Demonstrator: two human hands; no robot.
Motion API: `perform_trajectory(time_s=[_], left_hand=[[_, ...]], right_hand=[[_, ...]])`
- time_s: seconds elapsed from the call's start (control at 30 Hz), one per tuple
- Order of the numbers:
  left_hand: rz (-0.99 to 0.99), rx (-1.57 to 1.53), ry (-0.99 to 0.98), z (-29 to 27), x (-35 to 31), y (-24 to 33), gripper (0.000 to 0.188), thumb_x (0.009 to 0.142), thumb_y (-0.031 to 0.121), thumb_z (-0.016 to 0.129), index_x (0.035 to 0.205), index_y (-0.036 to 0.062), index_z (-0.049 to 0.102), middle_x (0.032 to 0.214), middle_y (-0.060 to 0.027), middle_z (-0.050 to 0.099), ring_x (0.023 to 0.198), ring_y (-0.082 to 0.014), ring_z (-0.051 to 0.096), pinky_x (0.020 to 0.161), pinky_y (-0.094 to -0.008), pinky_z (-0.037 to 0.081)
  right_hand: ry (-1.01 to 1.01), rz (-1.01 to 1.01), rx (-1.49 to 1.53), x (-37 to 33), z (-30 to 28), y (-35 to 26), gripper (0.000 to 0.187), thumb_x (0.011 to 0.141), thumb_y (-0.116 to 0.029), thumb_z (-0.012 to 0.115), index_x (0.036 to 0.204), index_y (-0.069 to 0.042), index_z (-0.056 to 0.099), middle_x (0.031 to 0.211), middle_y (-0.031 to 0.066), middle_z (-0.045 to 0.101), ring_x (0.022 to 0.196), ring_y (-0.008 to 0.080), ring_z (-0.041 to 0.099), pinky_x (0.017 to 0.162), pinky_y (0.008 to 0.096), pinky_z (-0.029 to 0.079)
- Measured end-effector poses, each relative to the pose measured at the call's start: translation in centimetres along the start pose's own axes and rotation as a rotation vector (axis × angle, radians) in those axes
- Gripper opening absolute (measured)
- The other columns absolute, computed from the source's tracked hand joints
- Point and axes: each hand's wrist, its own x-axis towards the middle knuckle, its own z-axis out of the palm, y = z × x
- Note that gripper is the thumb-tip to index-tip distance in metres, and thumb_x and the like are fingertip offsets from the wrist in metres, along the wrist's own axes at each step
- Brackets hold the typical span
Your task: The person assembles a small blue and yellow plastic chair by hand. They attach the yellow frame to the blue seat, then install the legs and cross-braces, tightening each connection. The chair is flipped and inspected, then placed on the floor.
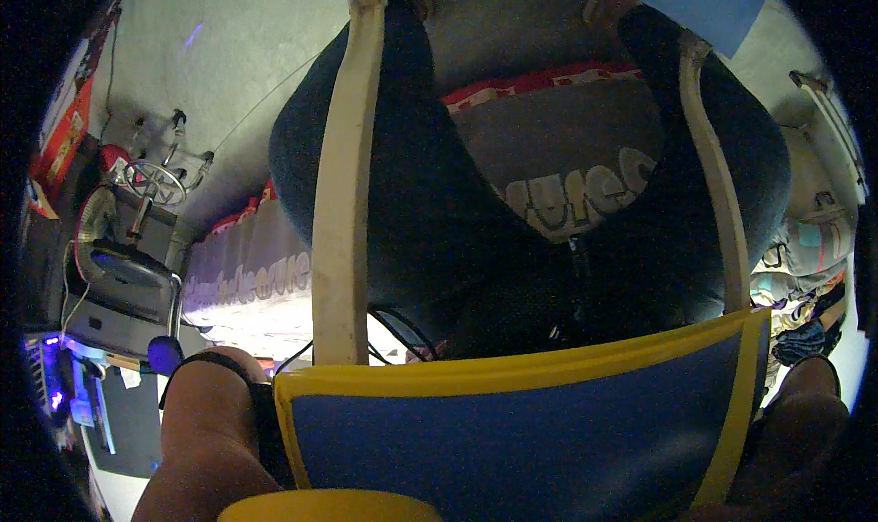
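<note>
A blue panel point(512, 440) with yellow edging spans the lower middle, close in front of me. Two pale wooden bars, a left bar point(343, 193) and a right bar point(718, 175), run up from behind it across dark trousered legs point(393, 156). My left hand point(233, 362) is at the panel's left edge, above the bare forearm; a black band crosses there. My right hand point(814, 376) is at the right edge, in shadow, also by a black band. The fingers of both hands are hidden, so their grip does not show.
At the left, a wheeled stool point(146, 202) appears with its casters upward, near a fan point(91, 234). Patterned grey and red bedding point(251, 257) lies behind the bars. Folded clothes point(809, 257) are piled at the right. A blue sheet point(704, 5) crosses the top right.
</note>
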Motion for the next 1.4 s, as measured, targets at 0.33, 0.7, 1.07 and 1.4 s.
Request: perform_trajectory(time_s=[0.33, 0.7, 1.07, 1.4], left_hand=[[0.001, 0.025, -0.041, -1.0, -0.6, -0.2, 0.051, 0.081, 0.031, 0.075, 0.118, 0.0039, 0.052, 0.097, -0.008, 0.059, 0.09, -0.0146, 0.064, 0.073, -0.0254, 0.057], [-0.043, 0.176, -0.002, -1.9, -0.2, -0.2, 0.06, 0.078, 0.034, 0.079, 0.121, 0.0047, 0.05, 0.1, -0.0056, 0.058, 0.093, -0.0145, 0.063, 0.078, -0.0254, 0.056], [-0.7, -0.294, 0.36, 2.0, 0.6, -3.3, 0.033, 0.08, 0.029, 0.072, 0.101, 0.0089, 0.056, 0.083, -0.006, 0.06, 0.075, -0.024, 0.061, 0.068, -0.0334, 0.05], [-0.711, 0.095, 0.514, 10.4, 6.0, -15.2, 0.007, 0.08, 0.017, 0.067, 0.084, 0.0114, 0.065, 0.069, -0.0052, 0.062, 0.064, -0.0271, 0.06, 0.059, -0.0384, 0.044]], right_hand=[[0.007, 0.003, -0.001, -0.1, 0.0, 0.1, 0.008, 0.075, -0.016, 0.072, 0.081, -0.011, 0.069, 0.079, 0.0034, 0.069, 0.073, 0.0198, 0.068, 0.067, 0.0357, 0.05], [-0.013, -0.054, -0.024, 0.3, -0.3, 0.5, 0.009, 0.074, -0.015, 0.073, 0.081, -0.011, 0.069, 0.079, 0.0038, 0.069, 0.073, 0.0205, 0.068, 0.067, 0.0357, 0.05], [-0.003, -0.107, -0.118, 1.4, -0.8, -0.4, 0.01, 0.072, -0.014, 0.074, 0.081, -0.011, 0.07, 0.079, 0.0043, 0.069, 0.073, 0.0212, 0.068, 0.068, 0.0358, 0.05], [0.237, -0.022, -0.136, 1.4, 1.6, -0.6, 0.013, 0.068, -0.007, 0.075, 0.077, -0.01, 0.067, 0.071, 0.005, 0.064, 0.066, 0.0248, 0.063, 0.065, 0.0394, 0.049]])
